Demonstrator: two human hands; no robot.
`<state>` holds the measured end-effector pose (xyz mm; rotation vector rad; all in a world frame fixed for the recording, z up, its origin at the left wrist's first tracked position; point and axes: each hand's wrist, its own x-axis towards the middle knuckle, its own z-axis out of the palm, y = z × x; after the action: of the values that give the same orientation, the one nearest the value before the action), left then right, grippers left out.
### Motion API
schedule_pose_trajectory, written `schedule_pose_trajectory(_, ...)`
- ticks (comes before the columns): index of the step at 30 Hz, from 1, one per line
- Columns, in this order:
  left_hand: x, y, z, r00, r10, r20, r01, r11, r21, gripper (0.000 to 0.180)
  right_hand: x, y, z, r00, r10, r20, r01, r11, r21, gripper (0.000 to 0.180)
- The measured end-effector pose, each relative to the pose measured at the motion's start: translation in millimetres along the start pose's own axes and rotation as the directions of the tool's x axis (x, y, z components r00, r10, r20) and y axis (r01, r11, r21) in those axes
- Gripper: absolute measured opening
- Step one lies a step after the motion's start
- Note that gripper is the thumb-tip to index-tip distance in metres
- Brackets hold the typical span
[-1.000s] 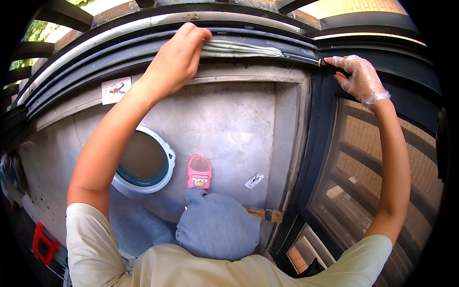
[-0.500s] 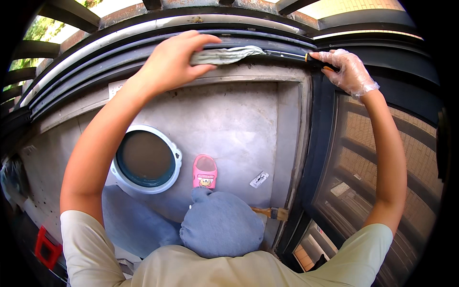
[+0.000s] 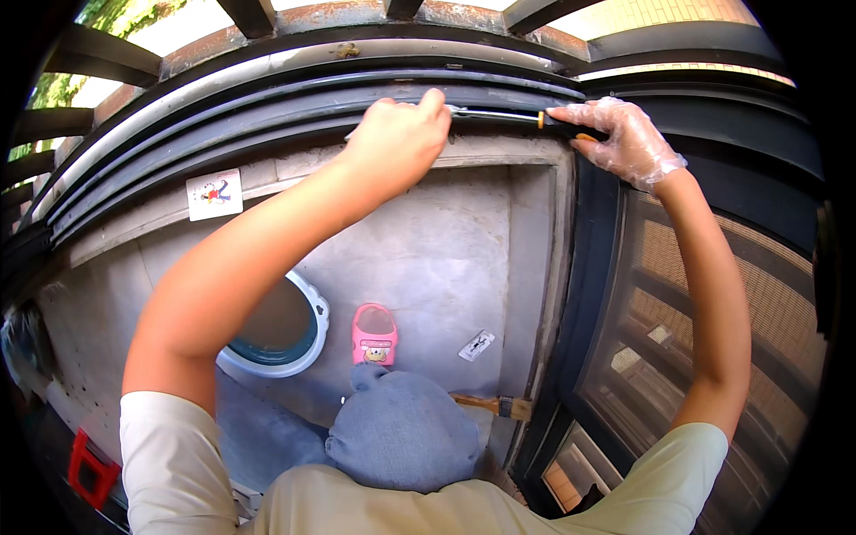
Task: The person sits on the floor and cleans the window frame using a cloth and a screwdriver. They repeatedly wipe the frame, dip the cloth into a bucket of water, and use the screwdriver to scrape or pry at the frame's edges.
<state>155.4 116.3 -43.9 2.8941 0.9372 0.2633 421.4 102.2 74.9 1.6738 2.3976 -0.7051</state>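
Observation:
My right hand point(image 3: 621, 143), in a clear plastic glove, grips the black and orange handle of a screwdriver point(image 3: 501, 115). The metal shaft points left, over the dark window track point(image 3: 294, 114). At the shaft's far end my bare left hand point(image 3: 406, 134) is closed around a pale grey-green cloth point(image 3: 456, 111). Most of that cloth is hidden by my fingers; only a scrap shows by the shaft. Both hands are at the track, above the stone ledge.
A card point(image 3: 214, 194) lies on the ledge, another card point(image 3: 476, 345) on the floor. A pale blue basin point(image 3: 322, 312) of murky water stands below my left arm. A pink clog point(image 3: 374, 335), a paintbrush point(image 3: 513, 407) and a red frame-like object point(image 3: 92, 468) are nearby. A screen door point(image 3: 695, 294) stands right.
My left hand has moved right and closed over the cloth, which lay loosely in it before. My right hand and the screwdriver have shifted slightly left and down.

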Motion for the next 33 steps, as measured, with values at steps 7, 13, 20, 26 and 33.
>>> schedule_pose_trajectory(7,-41.3,-27.2,-13.3,0.996,-0.094,0.011,0.094,0.995,-0.041,0.043,11.8,-36.5,19.6,0.993,-0.057,-0.099,0.054,0.998,-0.041,0.04)
schedule_pose_trajectory(13,-54.8,-28.8,-22.8,0.974,-0.204,-0.096,0.169,0.942,-0.289,0.032,-0.7,-47.0,5.2,0.989,-0.046,-0.138,0.047,0.999,0.005,0.04)
schedule_pose_trajectory(20,-101.0,-62.7,-52.9,0.952,-0.279,-0.128,0.243,0.94,-0.241,0.015,6.2,-55.3,4.4,0.992,-0.06,-0.107,0.05,0.995,-0.091,0.041)
schedule_pose_trajectory(26,-130.6,-79.1,-86.7,0.936,-0.33,-0.12,0.285,0.913,-0.292,0.013,13.1,-55.7,17.6,0.991,-0.067,-0.113,0.061,0.997,-0.057,0.047)
schedule_pose_trajectory(33,-144.1,-127.7,-97.2,0.867,-0.454,-0.205,0.389,0.874,-0.29,0.014,43.4,-101.5,33.5,0.968,-0.183,-0.17,0.166,0.98,-0.106,0.045)
